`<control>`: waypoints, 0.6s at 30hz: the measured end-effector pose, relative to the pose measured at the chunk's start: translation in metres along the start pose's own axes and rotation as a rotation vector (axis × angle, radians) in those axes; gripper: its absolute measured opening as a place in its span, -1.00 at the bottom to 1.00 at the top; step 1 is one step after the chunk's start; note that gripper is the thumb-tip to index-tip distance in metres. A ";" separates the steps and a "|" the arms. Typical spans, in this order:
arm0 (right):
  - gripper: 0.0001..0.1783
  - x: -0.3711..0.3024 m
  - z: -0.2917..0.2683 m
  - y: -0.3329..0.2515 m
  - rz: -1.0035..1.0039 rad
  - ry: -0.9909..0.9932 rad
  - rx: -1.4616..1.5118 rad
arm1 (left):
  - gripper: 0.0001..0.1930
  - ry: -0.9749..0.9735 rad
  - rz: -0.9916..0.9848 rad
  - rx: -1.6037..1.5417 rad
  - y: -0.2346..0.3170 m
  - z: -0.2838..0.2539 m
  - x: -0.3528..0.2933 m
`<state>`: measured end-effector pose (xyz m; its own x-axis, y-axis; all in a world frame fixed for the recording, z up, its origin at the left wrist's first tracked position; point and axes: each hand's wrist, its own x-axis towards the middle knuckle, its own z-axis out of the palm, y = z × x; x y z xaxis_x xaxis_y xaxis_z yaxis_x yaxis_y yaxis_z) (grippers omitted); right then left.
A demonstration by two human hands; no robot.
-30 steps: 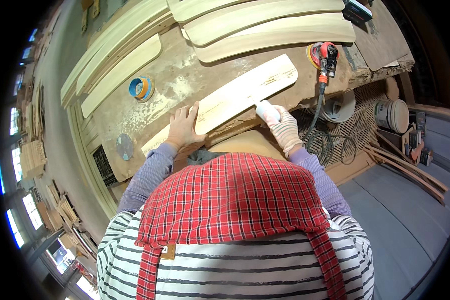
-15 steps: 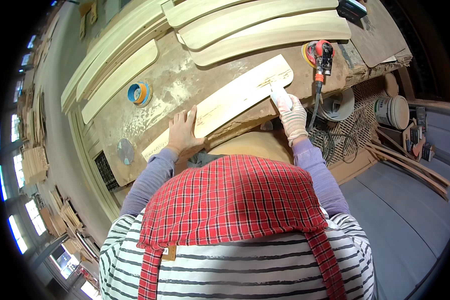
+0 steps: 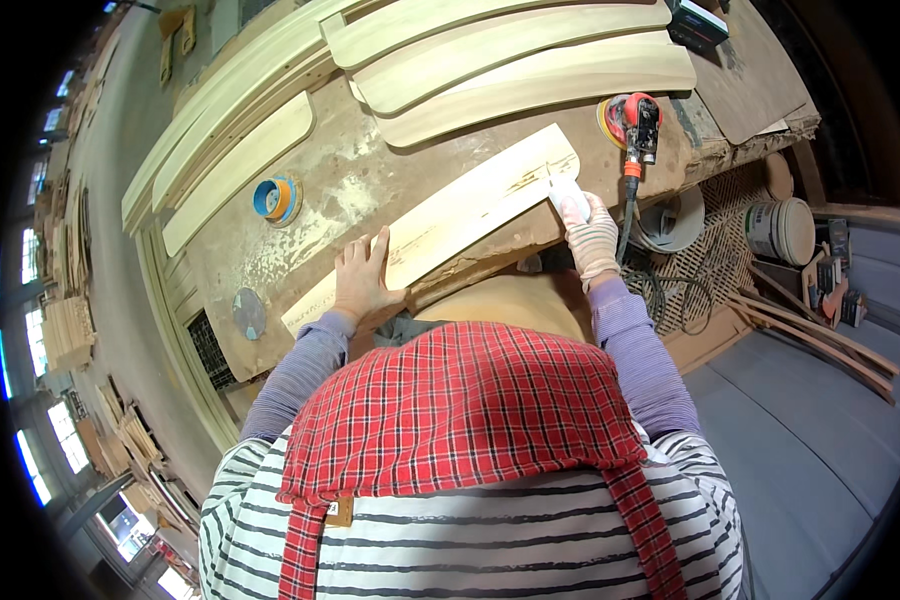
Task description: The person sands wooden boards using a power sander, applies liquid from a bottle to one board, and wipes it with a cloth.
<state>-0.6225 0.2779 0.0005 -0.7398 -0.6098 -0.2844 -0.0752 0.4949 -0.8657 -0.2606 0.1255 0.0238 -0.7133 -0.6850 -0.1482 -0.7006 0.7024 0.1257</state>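
Note:
A long pale wooden board [image 3: 460,215] with a rounded far-right end lies slantwise along the bench's near edge. Dark streaks and rough marks show on its face. My bare left hand [image 3: 363,275] rests on its left part, fingers spread over the wood and thumb stretched near the close edge. In a striped white glove, my right hand [image 3: 592,240] is closed around a small white squeeze bottle [image 3: 567,195]. The bottle's narrow tip points at the marked wood near the board's right end; whether it touches cannot be made out.
On the workbench [image 3: 340,150] are a red-and-black sander [image 3: 635,125] with a hose, a blue-and-orange tape roll [image 3: 275,200] and a round disc [image 3: 248,313]. Several curved boards [image 3: 540,85] lie along the far side. Buckets [image 3: 782,232] stand below right.
The bottle in my right hand has moved slightly right along the board, toward its rounded end. My left hand stays on the board. The whole view has shifted a little.

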 end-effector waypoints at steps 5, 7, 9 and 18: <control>-0.56 0.007 -0.006 0.006 -0.007 0.030 -0.053 | 0.20 -0.027 -0.006 -0.018 0.000 -0.004 0.001; -0.57 0.011 -0.013 0.002 0.031 0.051 -0.033 | 0.22 -0.039 -0.005 -0.009 0.000 -0.005 0.002; -0.57 0.009 -0.015 -0.001 0.001 0.020 -0.022 | 0.22 -0.049 -0.001 -0.008 -0.002 -0.006 0.003; -0.58 0.009 -0.031 0.002 0.011 0.023 0.012 | 0.20 -0.039 0.005 -0.024 0.000 -0.011 0.003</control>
<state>-0.6497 0.2931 0.0089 -0.7554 -0.5902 -0.2845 -0.0592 0.4939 -0.8675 -0.2629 0.1212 0.0343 -0.7161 -0.6728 -0.1857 -0.6973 0.7008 0.1504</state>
